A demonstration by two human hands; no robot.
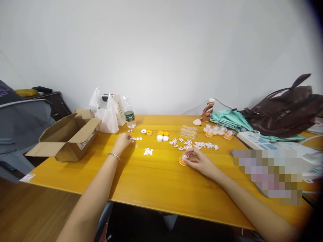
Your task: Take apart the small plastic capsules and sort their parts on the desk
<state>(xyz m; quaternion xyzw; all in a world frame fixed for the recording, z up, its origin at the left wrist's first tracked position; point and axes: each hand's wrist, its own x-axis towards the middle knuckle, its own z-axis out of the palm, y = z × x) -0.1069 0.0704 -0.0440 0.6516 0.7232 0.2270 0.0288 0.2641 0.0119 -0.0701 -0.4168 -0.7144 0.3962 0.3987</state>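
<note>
My left hand [123, 142] reaches to the left of the table, thumb and finger pinched on a small white piece at the end of a short row of small white pieces [137, 138]. My right hand [199, 162] holds a small round orange-and-white part with a clear top [182, 160] by its upper side, low over the table or resting on it. Between the hands lies a cluster of small white discs [148, 151]. Behind them are white round caps [162, 138] and orange rings [149, 132]. White cut-out pieces [188, 144] are scattered beyond my right hand.
Clear rings [188, 131] and several orange-and-clear assemblies [218, 131] stand farther back. An open cardboard box [69, 137], a white plastic bag [108, 117] and a water bottle [129, 114] are left. A brown bottle [208, 111], green cloth [229, 120] and brown bag [285, 111] are right.
</note>
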